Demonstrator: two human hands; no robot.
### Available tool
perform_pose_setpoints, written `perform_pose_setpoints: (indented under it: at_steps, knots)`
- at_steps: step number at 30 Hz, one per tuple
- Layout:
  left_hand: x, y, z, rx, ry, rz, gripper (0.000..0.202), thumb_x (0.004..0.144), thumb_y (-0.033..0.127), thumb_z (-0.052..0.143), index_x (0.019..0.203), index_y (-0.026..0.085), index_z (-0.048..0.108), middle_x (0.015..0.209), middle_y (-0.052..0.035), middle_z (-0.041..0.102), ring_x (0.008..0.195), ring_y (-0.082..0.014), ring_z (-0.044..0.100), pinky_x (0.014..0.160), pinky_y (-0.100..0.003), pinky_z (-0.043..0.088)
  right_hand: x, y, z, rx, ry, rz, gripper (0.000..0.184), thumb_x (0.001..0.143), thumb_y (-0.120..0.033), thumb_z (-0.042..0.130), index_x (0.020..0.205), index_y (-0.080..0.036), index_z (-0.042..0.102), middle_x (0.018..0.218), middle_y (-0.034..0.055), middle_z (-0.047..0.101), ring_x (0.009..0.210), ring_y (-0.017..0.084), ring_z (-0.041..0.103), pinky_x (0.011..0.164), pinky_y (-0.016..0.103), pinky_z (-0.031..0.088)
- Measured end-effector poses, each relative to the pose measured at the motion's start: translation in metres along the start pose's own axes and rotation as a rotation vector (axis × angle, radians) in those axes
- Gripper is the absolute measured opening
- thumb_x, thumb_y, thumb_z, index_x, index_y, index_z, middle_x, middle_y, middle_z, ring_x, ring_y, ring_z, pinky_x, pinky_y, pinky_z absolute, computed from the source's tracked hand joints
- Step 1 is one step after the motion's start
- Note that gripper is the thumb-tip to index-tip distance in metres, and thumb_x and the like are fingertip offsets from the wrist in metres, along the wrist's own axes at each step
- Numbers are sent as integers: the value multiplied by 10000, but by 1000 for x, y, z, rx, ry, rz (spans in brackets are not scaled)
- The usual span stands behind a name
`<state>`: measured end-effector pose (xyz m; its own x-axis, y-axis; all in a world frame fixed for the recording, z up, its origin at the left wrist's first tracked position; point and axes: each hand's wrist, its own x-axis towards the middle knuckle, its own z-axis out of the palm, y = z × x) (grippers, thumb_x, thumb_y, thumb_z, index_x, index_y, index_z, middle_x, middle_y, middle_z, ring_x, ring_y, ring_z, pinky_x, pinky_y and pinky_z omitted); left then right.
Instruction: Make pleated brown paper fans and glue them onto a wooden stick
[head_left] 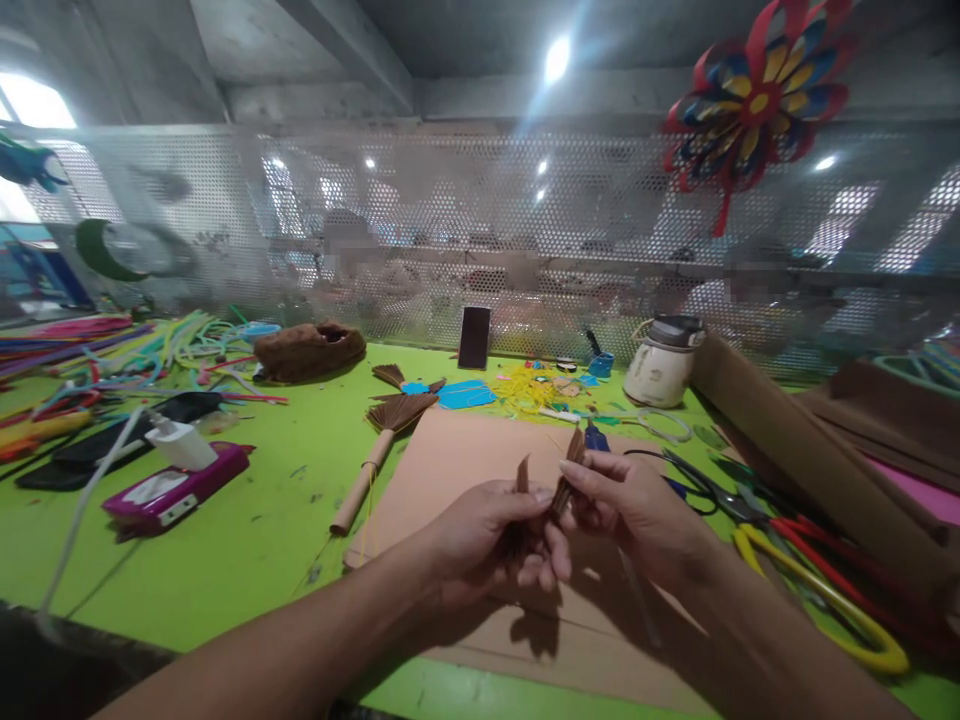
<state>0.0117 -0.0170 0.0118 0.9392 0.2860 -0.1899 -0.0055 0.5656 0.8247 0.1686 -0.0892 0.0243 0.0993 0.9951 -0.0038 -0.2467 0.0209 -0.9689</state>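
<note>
Over a sheet of brown cardboard (450, 470), my left hand (480, 530) and my right hand (637, 500) meet at a small piece of pleated brown paper (575, 450). Thumb and fingers of the right hand pinch its upright folds. My left hand is closed on brown paper at its lower side, with one pointed end rising above the thumb. Whether both ends belong to one piece is hidden by the fingers. Left of the cardboard lies a small broom-like paper piece (375, 460) with a rolled handle and a fanned, pleated head.
A glue gun (596, 437) lies just beyond my right hand. Scissors with yellow handles (817, 600) lie at right, beside rolled brown paper (810, 470). A purple power strip (176, 490) with a cable is at left. Yellow scraps (536, 390), a phone (474, 337) and a jug (660, 365) stand behind.
</note>
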Motion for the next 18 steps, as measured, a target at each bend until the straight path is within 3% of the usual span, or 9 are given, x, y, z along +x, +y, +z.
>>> perform_pose_setpoints:
  at_steps: [5,8,12,18]
  knots:
    - [-3,4,8,270,104,105,475,869,498,447,655,98,588,534,-26,560,386,-49,352,392,-191,228,4,2,2,27,148,-15,355,648,-421,769,565,-151,553,476,-46,493,432,61,360,438,221,252]
    - [-2,2,11,470,177,217,355,824,448,561,678,125,564,530,15,530,436,-55,368,441,-190,254,5,7,4,2,184,-12,378,627,-434,775,549,-147,541,455,-44,504,398,52,364,411,212,247]
    - [-1,-3,14,479,214,274,279,847,382,539,705,142,552,512,52,452,441,-60,353,461,-196,269,5,13,8,4,184,3,351,652,-433,761,607,-137,578,467,-47,505,394,53,382,402,202,262]
    - [-2,1,7,734,232,254,477,896,440,418,559,135,562,463,7,476,423,-75,372,448,-212,267,3,4,6,97,91,2,354,714,-475,701,684,-132,619,577,-4,564,486,81,458,440,207,306]
